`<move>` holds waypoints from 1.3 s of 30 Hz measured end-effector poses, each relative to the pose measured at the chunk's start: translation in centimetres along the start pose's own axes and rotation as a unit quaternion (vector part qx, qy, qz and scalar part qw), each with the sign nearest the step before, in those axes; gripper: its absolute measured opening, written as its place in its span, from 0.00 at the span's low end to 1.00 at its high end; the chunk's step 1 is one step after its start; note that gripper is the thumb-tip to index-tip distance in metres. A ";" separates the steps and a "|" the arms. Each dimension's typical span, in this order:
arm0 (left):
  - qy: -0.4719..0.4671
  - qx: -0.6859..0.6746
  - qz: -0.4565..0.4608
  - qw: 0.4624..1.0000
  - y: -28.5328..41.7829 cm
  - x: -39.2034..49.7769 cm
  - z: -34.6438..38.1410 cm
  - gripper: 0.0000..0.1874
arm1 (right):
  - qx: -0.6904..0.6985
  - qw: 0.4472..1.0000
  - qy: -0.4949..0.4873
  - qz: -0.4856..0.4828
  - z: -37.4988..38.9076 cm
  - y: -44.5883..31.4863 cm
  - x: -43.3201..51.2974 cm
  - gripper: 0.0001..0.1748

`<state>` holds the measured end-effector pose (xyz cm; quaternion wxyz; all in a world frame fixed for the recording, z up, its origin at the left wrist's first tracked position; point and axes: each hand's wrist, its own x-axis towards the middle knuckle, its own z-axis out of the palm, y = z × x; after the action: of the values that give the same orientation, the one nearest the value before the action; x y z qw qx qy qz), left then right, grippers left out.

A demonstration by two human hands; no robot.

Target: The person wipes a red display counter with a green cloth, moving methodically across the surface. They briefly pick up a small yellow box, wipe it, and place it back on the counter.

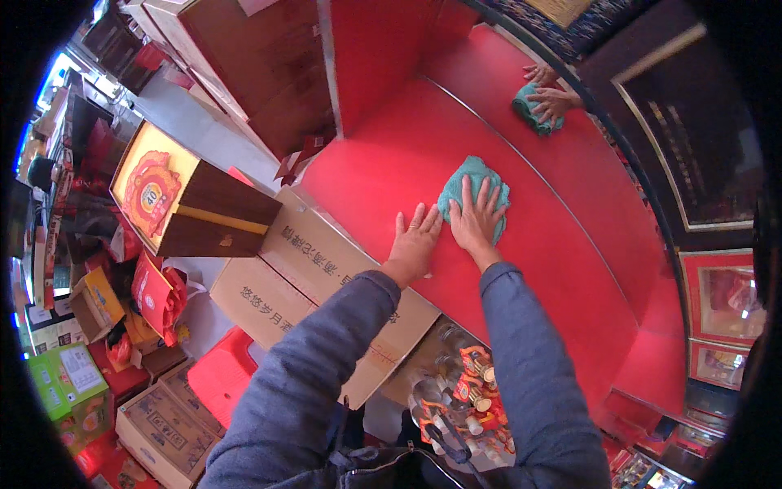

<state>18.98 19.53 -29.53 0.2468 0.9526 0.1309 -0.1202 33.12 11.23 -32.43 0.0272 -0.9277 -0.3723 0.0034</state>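
My right hand (474,219) lies spread on a folded green cloth (465,177), pressing it against a red shelf surface (379,171). Just to its left, my left hand (415,239) rests flat near the shelf's front edge, fingers apart and holding nothing. A mirror-like back panel (489,79) behind a thin curved seam shows the reflection of both hands and the cloth.
A cardboard carton (305,250) stands against the shelf's front edge, with a dark gift box (208,214) on it. Below are a red plastic stool (226,373) and a container of small bottles (470,397). Left are stacked boxes (171,422); a brown cabinet side (263,67) rises behind.
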 end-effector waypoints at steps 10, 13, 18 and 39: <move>0.103 -0.054 -0.148 0.982 0.6 -2.0 -0.7 0.73 | -0.002 0.999 0.004 -0.032 0.5 -5.4 5.9 0.35; 0.107 -0.075 -0.162 0.978 0.6 -1.8 -0.8 0.74 | 0.007 0.999 -0.004 -0.031 0.5 -7.3 7.4 0.35; 0.155 -0.154 -0.153 0.964 0.1 -2.2 -0.6 0.75 | 0.028 0.999 -0.001 -0.045 0.6 -10.2 9.6 0.36; 0.360 -0.170 -0.052 0.916 -10.7 -2.8 -4.0 0.46 | 0.095 0.990 0.073 -0.075 2.6 -18.6 9.9 0.36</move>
<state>13.74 30.02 -30.05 0.3344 0.8672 0.2786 0.2421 27.43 31.61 -33.86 0.1424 -0.8882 -0.4357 -0.0307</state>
